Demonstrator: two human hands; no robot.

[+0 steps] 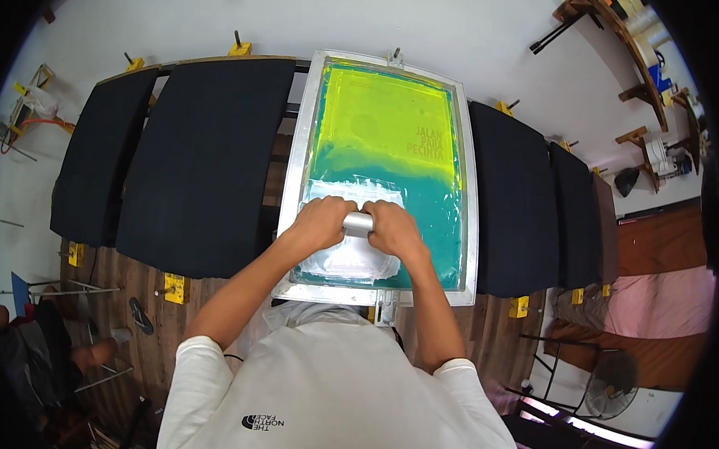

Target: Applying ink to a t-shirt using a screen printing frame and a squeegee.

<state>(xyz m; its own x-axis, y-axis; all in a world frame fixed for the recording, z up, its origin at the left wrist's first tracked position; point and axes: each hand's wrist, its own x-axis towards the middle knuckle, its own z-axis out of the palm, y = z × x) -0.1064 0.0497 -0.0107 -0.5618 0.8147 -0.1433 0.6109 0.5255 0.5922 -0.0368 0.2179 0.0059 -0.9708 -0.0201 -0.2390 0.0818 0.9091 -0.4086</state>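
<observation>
Squeegee (359,222), left fingers (340,206) and right fingers (381,213) around it, framed screen (434,214) beneath

Left forearm (254,274) and right forearm (434,307) bare, slanting inward and forward. Left hand (322,222) and right hand (392,227) side by side, 1 small gap between, fingers (381,211) curled in. Grip perhaps firm, but fingertips hidden.

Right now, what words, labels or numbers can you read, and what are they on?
I won't quote wording, but lettering shows here:
Three lines of capitals on the yellow-green part of the framed screen.
Small black lettering with a logo, upside down in this view, on the light T-shirt.
I can't make out any other writing.
</observation>
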